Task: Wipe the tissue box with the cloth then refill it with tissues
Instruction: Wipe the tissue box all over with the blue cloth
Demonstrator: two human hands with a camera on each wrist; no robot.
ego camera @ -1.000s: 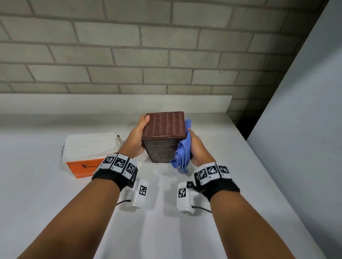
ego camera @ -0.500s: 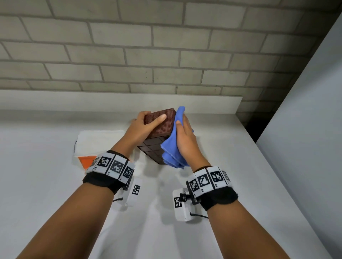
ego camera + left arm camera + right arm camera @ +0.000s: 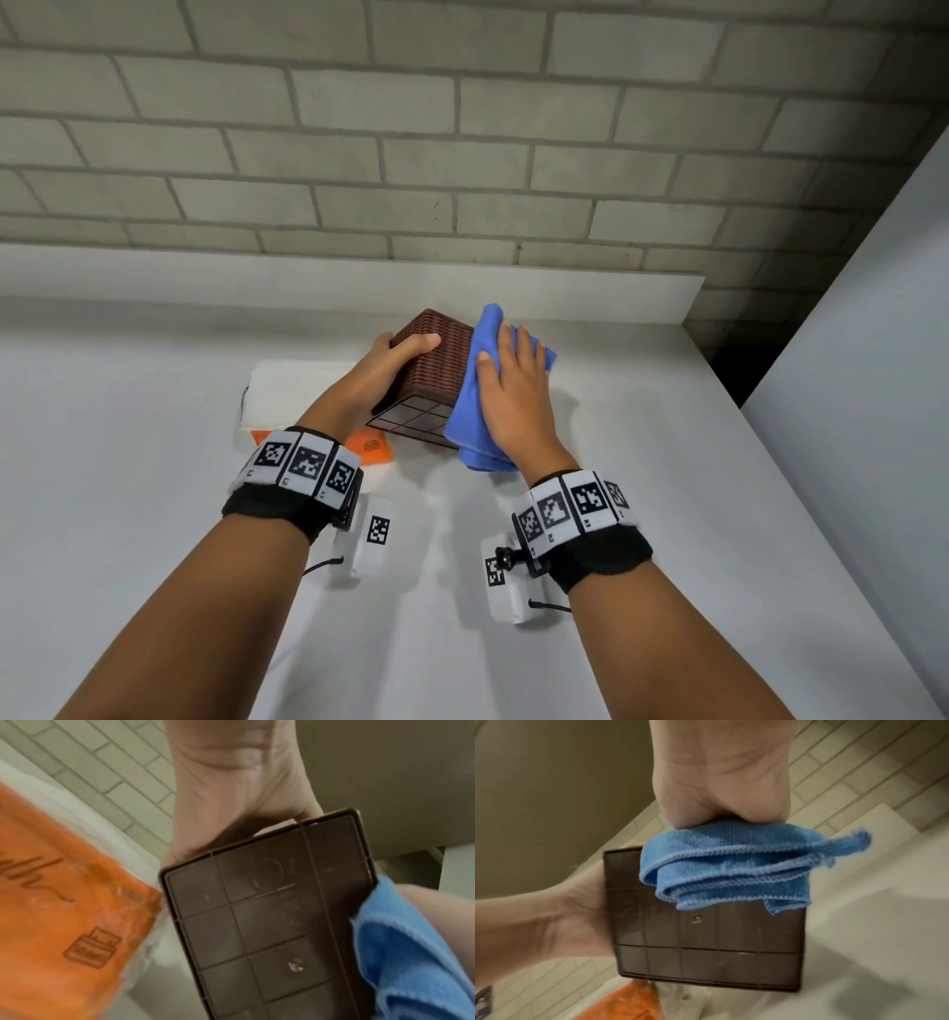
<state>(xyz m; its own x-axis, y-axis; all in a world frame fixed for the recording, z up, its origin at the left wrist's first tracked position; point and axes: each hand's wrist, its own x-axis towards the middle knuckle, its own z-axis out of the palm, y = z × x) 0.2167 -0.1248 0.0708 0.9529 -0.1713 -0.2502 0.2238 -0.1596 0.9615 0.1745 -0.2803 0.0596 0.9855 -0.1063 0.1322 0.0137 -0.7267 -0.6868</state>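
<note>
Before me a pale brick wall (image 3: 462, 154) rises behind my white worktop (image 3: 154, 514); a grey panel (image 3: 873, 385) stands right.

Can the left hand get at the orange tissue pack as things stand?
Probably not yet: the left hand grips the tissue box held off the counter. The tissue pack lies unobstructed just beside it, so it looks reachable once the box is set down.

Bare counter (image 3: 642, 514) rightward; tissue pack (image 3: 287, 390) crowding the left.
</note>
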